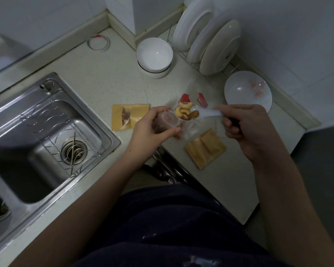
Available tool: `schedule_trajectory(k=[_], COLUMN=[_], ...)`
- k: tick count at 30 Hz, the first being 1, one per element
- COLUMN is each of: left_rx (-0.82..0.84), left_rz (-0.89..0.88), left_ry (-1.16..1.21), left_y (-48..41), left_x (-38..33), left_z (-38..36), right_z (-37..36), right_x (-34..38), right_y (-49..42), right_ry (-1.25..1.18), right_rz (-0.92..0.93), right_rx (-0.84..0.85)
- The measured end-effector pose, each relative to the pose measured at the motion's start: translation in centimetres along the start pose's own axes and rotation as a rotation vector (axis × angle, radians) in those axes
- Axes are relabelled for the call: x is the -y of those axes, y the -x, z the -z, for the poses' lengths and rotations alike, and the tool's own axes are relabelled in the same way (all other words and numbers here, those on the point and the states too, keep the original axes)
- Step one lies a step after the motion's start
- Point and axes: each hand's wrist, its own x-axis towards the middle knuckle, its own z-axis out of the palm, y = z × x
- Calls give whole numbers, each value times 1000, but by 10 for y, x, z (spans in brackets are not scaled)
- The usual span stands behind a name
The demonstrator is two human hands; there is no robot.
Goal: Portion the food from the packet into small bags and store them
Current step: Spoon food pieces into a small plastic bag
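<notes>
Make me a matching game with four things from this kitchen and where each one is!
Things:
1. spoon
2. small clear bag
3. plates
4. white bowls

Places:
A. standing on edge in the wire rack
B. gripped by the left hand
C. stacked on the counter
D. held by the right hand, loaded with nuts

Pairs: 1-D, 2-B, 3-A, 4-C

Counts, placed from sink [108, 135]. Just right: kraft bags [130, 116], 2; clear bag [167, 123], 1; clear packet [193, 85], 1; spoon [206, 113], 1. Far right: upright plates [218, 47], 3; flat dish [248, 91], 1. Beyond: stacked bowls [154, 54], 2; tape ring [98, 43], 1.
</notes>
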Motion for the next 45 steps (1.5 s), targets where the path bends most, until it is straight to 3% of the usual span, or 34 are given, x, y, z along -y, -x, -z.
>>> schedule_trajectory(k=[6,14,20,23,28,33,37,42,45], left_rx=[15,7,-14,-68,-214,-174,-167,-211,-187], left_rz=[-56,-66,-35,5,55,28,34,290,409], left_ry=[-39,2,24,42,-29,-190,-275,-304,-437], left_y=[2,5,6,5,-8,-39,-69,-99,-113], left_x=[-3,-1,6,16,37,50,58,70,80], left_z=[-1,-1,4,7,13,16,10,5,6], right_z=[-15,-37,-37,-34,-27,-21,-14,-4,1], right_x=[0,-3,-6,-4,-8,-15,-22,-30,-34], right_y=[13,26,26,26,26,29,33,41,45], right_ry=[227,823,865,755,411,138,73,15,9], right_rz=[132,728,836,791,550,381,311,250,234], right_rx=[-21,23,-60,-164,-242,-258,-302,-362,-389])
